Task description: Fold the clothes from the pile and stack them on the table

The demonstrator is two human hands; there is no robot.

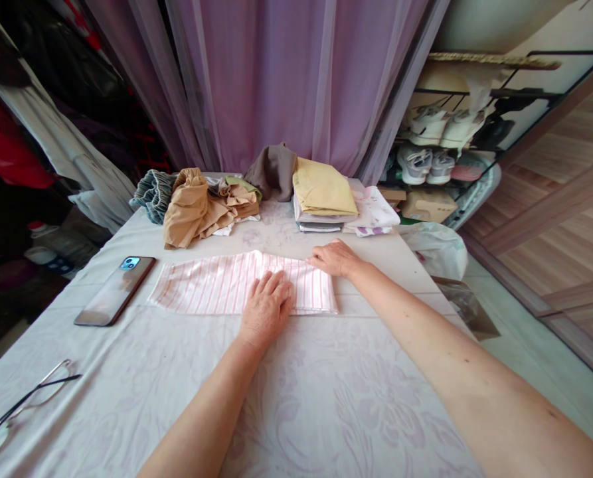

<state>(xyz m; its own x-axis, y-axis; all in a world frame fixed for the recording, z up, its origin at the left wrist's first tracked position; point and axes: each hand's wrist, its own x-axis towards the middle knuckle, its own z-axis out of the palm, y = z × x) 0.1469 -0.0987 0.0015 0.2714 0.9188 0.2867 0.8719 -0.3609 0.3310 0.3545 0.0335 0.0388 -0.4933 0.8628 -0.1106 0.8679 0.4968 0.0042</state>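
A pink-and-white striped cloth (211,287), folded into a long strip, lies across the middle of the table (296,398). My left hand (266,307) rests flat on its right part, fingers stretched out. My right hand (335,257) lies palm down on the cloth's far right corner, fingers together and extended. Neither hand grips anything.
A phone (115,289) lies left of the cloth, glasses (22,405) at the near left edge. At the back sit crumpled tan clothes (196,207), a grey garment (275,170) and a folded stack topped with yellow (323,192). A shoe rack (440,139) stands right, a purple curtain (296,73) behind.
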